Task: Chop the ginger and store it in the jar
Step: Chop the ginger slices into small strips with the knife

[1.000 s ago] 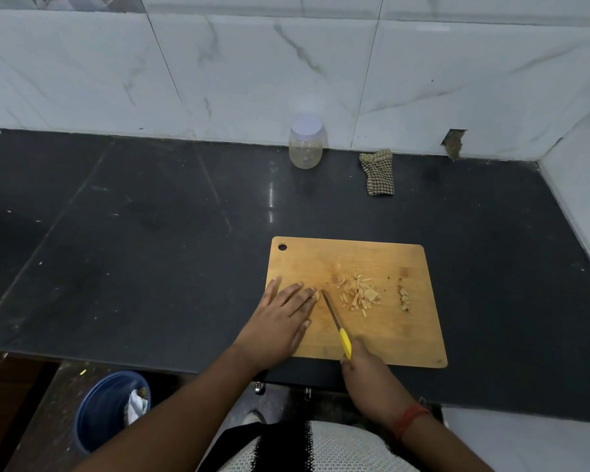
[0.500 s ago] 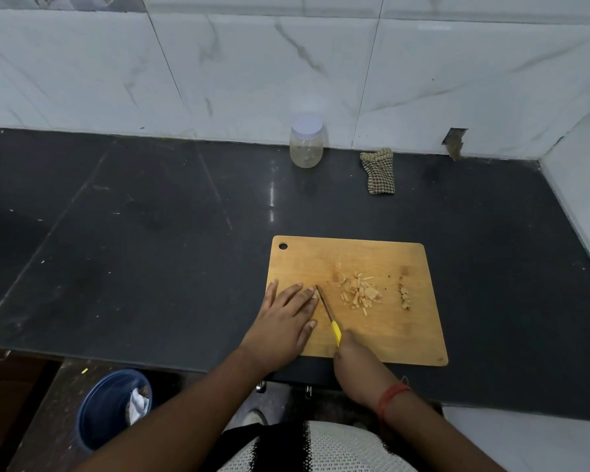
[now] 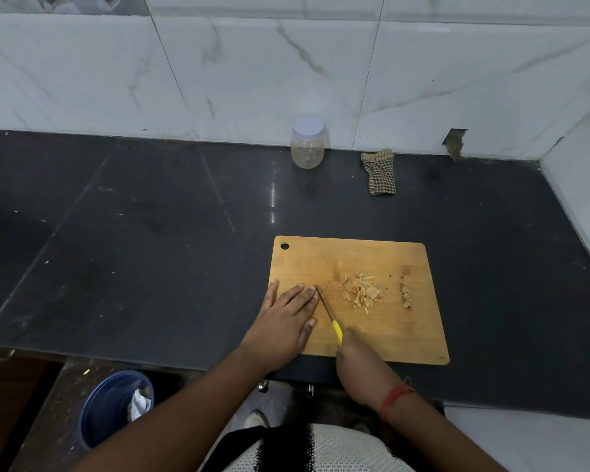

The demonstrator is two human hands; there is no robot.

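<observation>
A wooden cutting board (image 3: 409, 338) lies near the counter's front edge. A pile of chopped ginger (image 3: 360, 291) sits in its middle, with a smaller scrap heap (image 3: 405, 296) to the right. My left hand (image 3: 285, 318) lies flat on the board's left part with straight fingers; whatever is under them is hidden. My right hand (image 3: 353, 356) grips a yellow-handled knife (image 3: 328, 315), whose blade runs along my left fingertips. A clear jar with a white lid (image 3: 307, 142) stands closed by the back wall.
A checked cloth (image 3: 379, 172) lies right of the jar at the wall. The dark counter (image 3: 150, 250) spreads out to the left. Below the front edge, on the floor, stands a blue bin (image 3: 111, 407). A white tiled wall rises on the right.
The knife and my right hand have shifted left, away from the chopped pile and up against my left fingertips. My left hand has stayed flat in place.
</observation>
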